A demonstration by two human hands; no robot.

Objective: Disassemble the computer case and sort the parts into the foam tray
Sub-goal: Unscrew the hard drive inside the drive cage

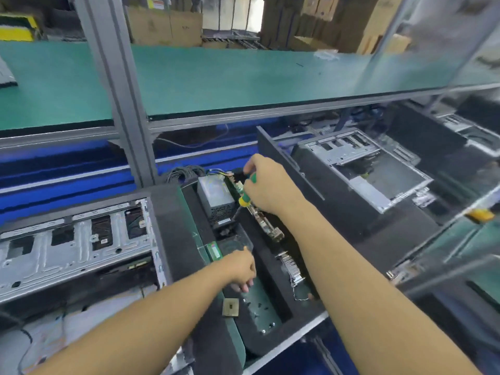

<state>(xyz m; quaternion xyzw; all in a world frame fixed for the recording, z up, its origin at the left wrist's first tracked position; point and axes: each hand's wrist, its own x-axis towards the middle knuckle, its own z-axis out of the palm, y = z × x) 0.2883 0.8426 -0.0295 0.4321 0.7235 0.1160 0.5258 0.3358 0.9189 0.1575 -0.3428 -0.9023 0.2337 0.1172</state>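
While your right hand grips the screwdriver over the far foam tray, left hand curls, hold untellable; sorting step: seat parts next.

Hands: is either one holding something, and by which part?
The right hand grips a screwdriver by its green-and-yellow handle. The left hand reaches into the tray; whether it holds anything cannot be told.

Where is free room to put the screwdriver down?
The green shelf above, right of the grey post, is mostly bare. The foam tray is crowded: power supply, board, heatsink, screws, with left hand and right hand over it.
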